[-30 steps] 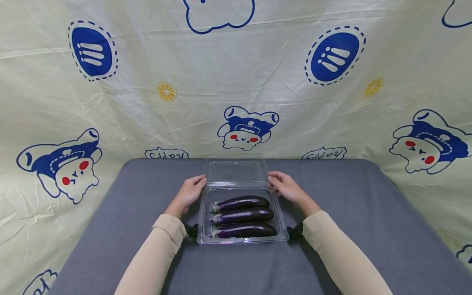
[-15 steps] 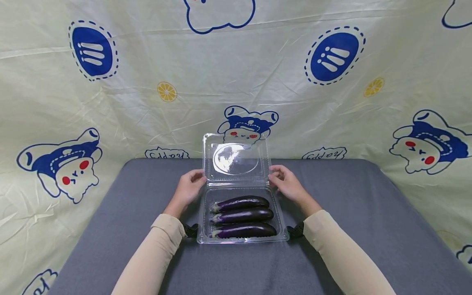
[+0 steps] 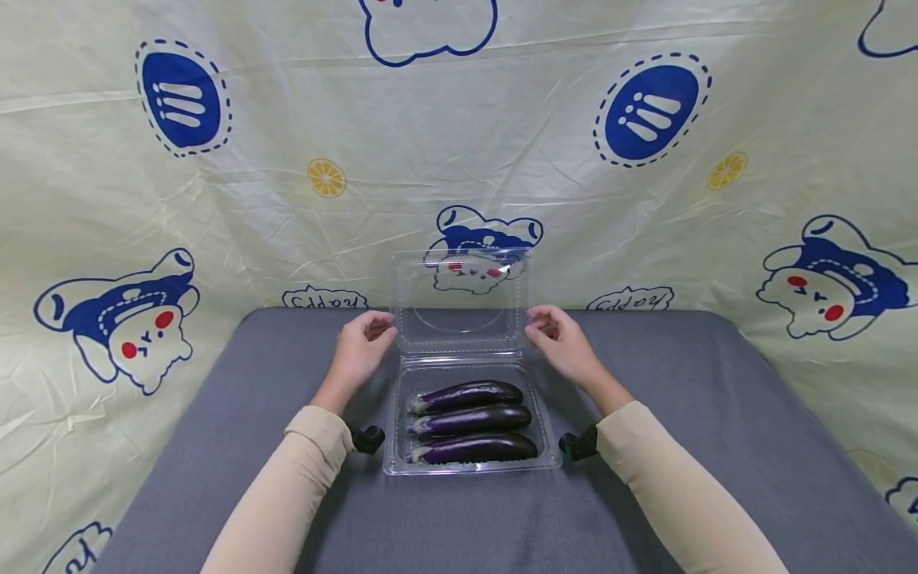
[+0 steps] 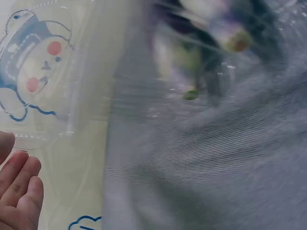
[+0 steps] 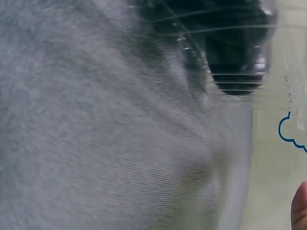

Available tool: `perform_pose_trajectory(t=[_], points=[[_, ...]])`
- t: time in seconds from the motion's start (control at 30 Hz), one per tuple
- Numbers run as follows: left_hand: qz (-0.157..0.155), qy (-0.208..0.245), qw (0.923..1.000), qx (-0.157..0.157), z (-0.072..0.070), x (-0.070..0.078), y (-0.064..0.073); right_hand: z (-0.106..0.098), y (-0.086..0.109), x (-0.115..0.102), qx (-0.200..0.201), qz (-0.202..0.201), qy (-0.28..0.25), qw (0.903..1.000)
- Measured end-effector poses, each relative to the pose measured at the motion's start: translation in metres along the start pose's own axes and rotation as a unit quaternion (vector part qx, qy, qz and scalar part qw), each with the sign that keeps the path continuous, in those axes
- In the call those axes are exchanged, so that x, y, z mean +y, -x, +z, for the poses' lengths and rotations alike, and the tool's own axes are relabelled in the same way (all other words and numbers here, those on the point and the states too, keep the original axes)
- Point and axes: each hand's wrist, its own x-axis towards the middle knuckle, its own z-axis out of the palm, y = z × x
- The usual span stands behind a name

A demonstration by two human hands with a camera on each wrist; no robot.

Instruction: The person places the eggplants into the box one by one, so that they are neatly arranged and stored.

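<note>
A hinged clear plastic clamshell container [image 3: 469,470] lies on the table, three purple eggplants [image 3: 469,418] side by side in its base. Its transparent lid [image 3: 462,339] stands raised at the back. At the lid's left edge, my left hand [image 3: 358,343] holds the rim between thumb and fingers; the left wrist view shows these fingertips at the lid's corner. My right hand [image 3: 565,344] holds the opposite edge with thumb and bent fingers. Only a fingertip of it shows in the right wrist view, so its contact is hidden there.
Grey cloth covers the table [image 3: 251,383]. Behind it hangs a pale curtain [image 3: 459,143] printed with cartoon figures. Dark wrist-worn devices [image 3: 367,439] sit close to both sides of the container base.
The lid has swung up from lying back to nearly upright, both hands rising with it at its sides. The eggplants and container base have stayed in place.
</note>
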Motion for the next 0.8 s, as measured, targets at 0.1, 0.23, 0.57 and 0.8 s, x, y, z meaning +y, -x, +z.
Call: perform_pose_trajectory(t=[0.1, 0.23, 0.57, 0.8], points=[[0.014, -0.008, 0.9999, 0.004, -0.004, 0.007, -0.002, -0.003, 0.0, -0.005, 0.005, -0.008, -0.001, 1.0], [0.024, -0.02, 0.9995, 0.008, -0.007, 0.015, -0.005, -0.007, -0.001, -0.012, 0.011, -0.023, 0.004, 0.9997], [0.049, -0.006, 0.9986, 0.022, -0.016, 0.032, -0.005, -0.017, -0.005, -0.031, 0.021, -0.042, 0.005, 0.9989], [0.082, -0.018, 0.9958, 0.037, -0.021, 0.044, -0.004, -0.024, -0.001, -0.046, 0.03, -0.061, 0.021, 0.9975]])
